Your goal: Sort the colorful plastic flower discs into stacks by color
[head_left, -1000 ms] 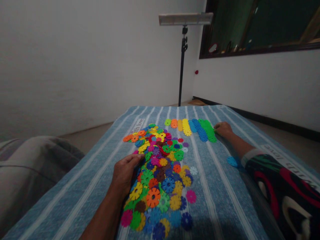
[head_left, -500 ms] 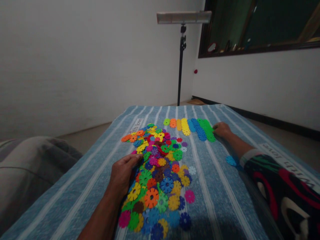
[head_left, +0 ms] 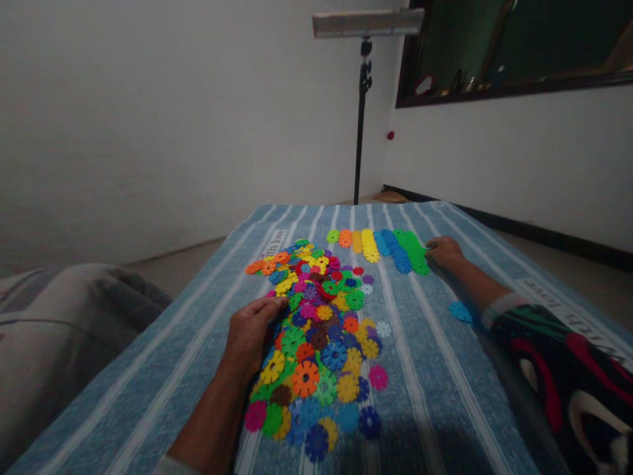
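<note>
A heap of colourful flower-shaped plastic discs (head_left: 321, 330) lies down the middle of the striped cloth. At its left edge is my left hand (head_left: 250, 326), fingers drawn together against the discs; whatever they pinch is hidden. My right hand (head_left: 444, 253) is at the far right, beside an overlapping row of green discs (head_left: 413, 254). Its fingertips are closed together, and I cannot make out what is between them. Left of the green row lie a blue row (head_left: 396, 254), a yellow row (head_left: 369, 247) and orange discs (head_left: 345, 239). One loose blue disc (head_left: 461, 311) lies near my right forearm.
The blue striped cloth (head_left: 188, 369) covers the table. Orange discs (head_left: 262, 265) stick out from the heap's far left. Behind the table rises a black stand (head_left: 360, 132) with a flat panel on top. Grey fabric (head_left: 64, 343) bulges at the left.
The view has shifted slightly, moving the table up and to the right. Both hands keep nearly the same places, the left at the heap and the right by the green row.
</note>
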`<state>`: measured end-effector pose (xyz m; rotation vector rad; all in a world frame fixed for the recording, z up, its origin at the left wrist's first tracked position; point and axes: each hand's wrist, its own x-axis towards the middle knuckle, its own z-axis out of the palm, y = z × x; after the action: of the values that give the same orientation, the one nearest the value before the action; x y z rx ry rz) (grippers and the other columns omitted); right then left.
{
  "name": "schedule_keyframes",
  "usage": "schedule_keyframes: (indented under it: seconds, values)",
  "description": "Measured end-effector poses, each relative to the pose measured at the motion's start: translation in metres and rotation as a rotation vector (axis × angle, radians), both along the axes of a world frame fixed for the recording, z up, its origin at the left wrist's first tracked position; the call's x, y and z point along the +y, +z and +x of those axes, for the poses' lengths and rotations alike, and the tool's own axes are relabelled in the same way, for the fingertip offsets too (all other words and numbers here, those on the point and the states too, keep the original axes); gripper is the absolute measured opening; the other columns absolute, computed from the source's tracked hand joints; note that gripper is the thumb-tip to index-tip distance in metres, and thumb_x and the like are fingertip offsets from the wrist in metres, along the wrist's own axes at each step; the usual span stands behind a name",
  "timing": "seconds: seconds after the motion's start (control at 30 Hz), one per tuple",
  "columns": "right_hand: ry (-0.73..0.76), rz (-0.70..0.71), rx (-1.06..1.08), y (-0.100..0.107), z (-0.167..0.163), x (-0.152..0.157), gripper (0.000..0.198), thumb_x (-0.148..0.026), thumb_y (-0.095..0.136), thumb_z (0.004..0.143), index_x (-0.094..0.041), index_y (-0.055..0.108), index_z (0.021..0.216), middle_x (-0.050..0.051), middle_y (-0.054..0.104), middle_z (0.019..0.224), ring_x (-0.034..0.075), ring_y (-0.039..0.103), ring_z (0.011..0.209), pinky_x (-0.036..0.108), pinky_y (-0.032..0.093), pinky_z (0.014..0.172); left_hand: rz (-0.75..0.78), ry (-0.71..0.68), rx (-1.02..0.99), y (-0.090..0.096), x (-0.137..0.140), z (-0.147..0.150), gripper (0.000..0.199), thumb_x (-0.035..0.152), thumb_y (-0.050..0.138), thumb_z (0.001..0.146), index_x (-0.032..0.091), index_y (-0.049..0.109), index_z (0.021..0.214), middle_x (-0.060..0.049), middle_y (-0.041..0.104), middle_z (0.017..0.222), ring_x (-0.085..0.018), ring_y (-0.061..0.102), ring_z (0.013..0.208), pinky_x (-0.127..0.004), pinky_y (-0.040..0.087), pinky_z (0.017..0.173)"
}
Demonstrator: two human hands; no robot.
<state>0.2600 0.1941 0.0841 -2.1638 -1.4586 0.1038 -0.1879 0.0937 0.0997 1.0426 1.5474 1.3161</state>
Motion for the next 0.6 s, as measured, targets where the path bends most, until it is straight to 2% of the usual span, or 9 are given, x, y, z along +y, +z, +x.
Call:
schedule_keyframes:
  seconds: [0.1, 0.17, 0.23, 0.37, 0.43, 0.5, 0.6]
  values:
    - [0.020, -0.008, -0.027, 0.008, -0.017, -0.013, 0.030, -0.011, 0.066, 0.075, -0.013, 0.079, 0.102, 0.014, 0.076, 0.106, 0.029, 0.068, 0.105, 0.034, 0.050, 0.090, 0.011, 0.001, -0.018, -0.001, 0.000, 0.001, 0.031, 0.042, 0.080, 0.050, 0.018, 0.078, 0.069, -0.008, 0.076, 0.082, -0.025, 0.067, 0.087, -0.035, 0.050, 0.084]
    - [0.117, -0.001, -0.028, 0.014, -0.040, -0.029, 0.027, -0.015, 0.066, 0.079, -0.017, 0.079, 0.102, 0.010, 0.077, 0.104, 0.025, 0.068, 0.103, 0.030, 0.049, 0.089, 0.016, 0.003, -0.031, -0.003, 0.000, 0.002, 0.031, 0.041, 0.079, 0.050, 0.017, 0.077, 0.069, -0.007, 0.075, 0.078, -0.025, 0.067, 0.085, -0.035, 0.050, 0.083]
    - [0.308, 0.000, 0.010, 0.020, -0.072, -0.053, 0.021, -0.017, 0.066, 0.081, -0.018, 0.079, 0.098, 0.006, 0.077, 0.095, 0.022, 0.070, 0.095, 0.027, 0.049, 0.084, 0.028, -0.002, -0.038, -0.004, 0.001, 0.002, 0.030, 0.041, 0.079, 0.050, 0.017, 0.077, 0.069, -0.007, 0.074, 0.075, -0.024, 0.066, 0.083, -0.035, 0.049, 0.080]
    - [0.879, 0.054, 0.096, 0.028, -0.149, -0.119, 0.014, -0.020, 0.063, 0.086, -0.019, 0.077, 0.084, 0.004, 0.072, 0.084, 0.018, 0.067, 0.083, 0.029, 0.049, 0.076, 0.052, -0.027, -0.052, -0.006, 0.000, 0.005, 0.029, 0.041, 0.078, 0.052, 0.017, 0.076, 0.068, -0.006, 0.073, 0.072, -0.022, 0.065, 0.078, -0.033, 0.049, 0.075]
    - [1.092, 0.075, 0.102, 0.028, -0.182, -0.150, 0.011, -0.023, 0.064, 0.087, -0.019, 0.075, 0.086, 0.005, 0.070, 0.093, 0.018, 0.064, 0.087, 0.029, 0.048, 0.078, 0.061, -0.031, -0.056, -0.006, -0.001, 0.006, 0.028, 0.040, 0.077, 0.052, 0.017, 0.076, 0.068, -0.006, 0.073, 0.072, -0.021, 0.065, 0.077, -0.032, 0.049, 0.075]
    - [1.214, 0.109, 0.024, 0.024, -0.206, -0.171, 0.011, -0.029, 0.067, 0.088, -0.020, 0.073, 0.090, 0.007, 0.067, 0.107, 0.021, 0.061, 0.100, 0.033, 0.047, 0.086, 0.074, -0.027, -0.064, -0.006, -0.002, 0.008, 0.026, 0.038, 0.077, 0.052, 0.017, 0.076, 0.068, -0.005, 0.074, 0.074, -0.021, 0.065, 0.077, -0.032, 0.049, 0.076]
    - [1.228, 0.120, -0.124, 0.015, -0.220, -0.184, 0.016, -0.035, 0.067, 0.089, -0.020, 0.071, 0.094, 0.010, 0.063, 0.114, 0.024, 0.056, 0.106, 0.037, 0.044, 0.090, 0.079, -0.029, -0.096, -0.004, -0.004, 0.010, 0.024, 0.037, 0.076, 0.051, 0.017, 0.076, 0.066, -0.005, 0.073, 0.071, -0.020, 0.064, 0.073, -0.031, 0.050, 0.072]
